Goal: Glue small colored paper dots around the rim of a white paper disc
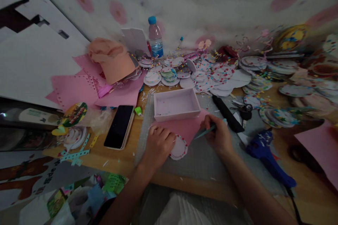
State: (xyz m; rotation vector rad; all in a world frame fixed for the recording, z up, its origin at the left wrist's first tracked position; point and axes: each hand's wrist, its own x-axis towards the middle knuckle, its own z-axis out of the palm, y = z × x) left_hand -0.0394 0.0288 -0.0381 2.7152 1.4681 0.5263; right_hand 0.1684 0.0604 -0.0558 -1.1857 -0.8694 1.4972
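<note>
My left hand (160,143) lies with fingers bent over the left part of a pink sheet (182,128) and the edge of a white paper circle (179,147) trimmed with red dots. Its fingertips press down on the sheet and circle. To the right, my right hand (216,132) is closed around a thin light-blue tool (204,133), whose tip points down-left near the sheet's right edge. Directly behind the sheet stands a shallow white box (176,104), open at the top. A grey cutting mat (195,165) lies under these things.
A phone (119,126) lies left of the mat. On the right are a black holder (227,113), keys (245,109) and a blue glue gun (269,156). Piles of decorated paper circles (204,77) and a water bottle (155,38) stand at the back.
</note>
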